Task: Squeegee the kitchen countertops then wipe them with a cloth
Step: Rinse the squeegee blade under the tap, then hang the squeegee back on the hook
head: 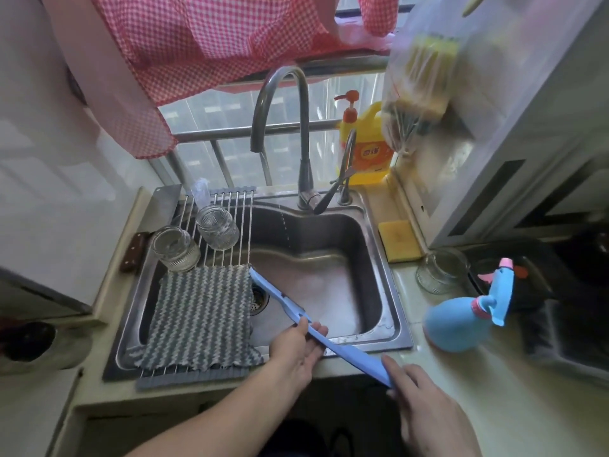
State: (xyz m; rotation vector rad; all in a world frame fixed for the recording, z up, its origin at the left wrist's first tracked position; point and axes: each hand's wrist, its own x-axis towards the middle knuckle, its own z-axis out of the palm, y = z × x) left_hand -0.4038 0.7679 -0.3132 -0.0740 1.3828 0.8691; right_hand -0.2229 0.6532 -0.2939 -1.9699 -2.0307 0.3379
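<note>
Blue and long, the squeegee (306, 319) stretches from the sink's (400, 324) front rim out over the basin, its far tip just beside the striped cloth (201, 316) lying on the rack (194, 379) at the sink's left side. The left hand (295, 349) pinches the squeegee near its middle; the right hand (425, 413) touches its near end, though whether those fingers curl round it I cannot tell. This looks like the squeegee step, perhaps clearing the blade over the sink. Next, the blade needs laying flat on the countertop (461, 390) by the spray bottle (461, 324).
</note>
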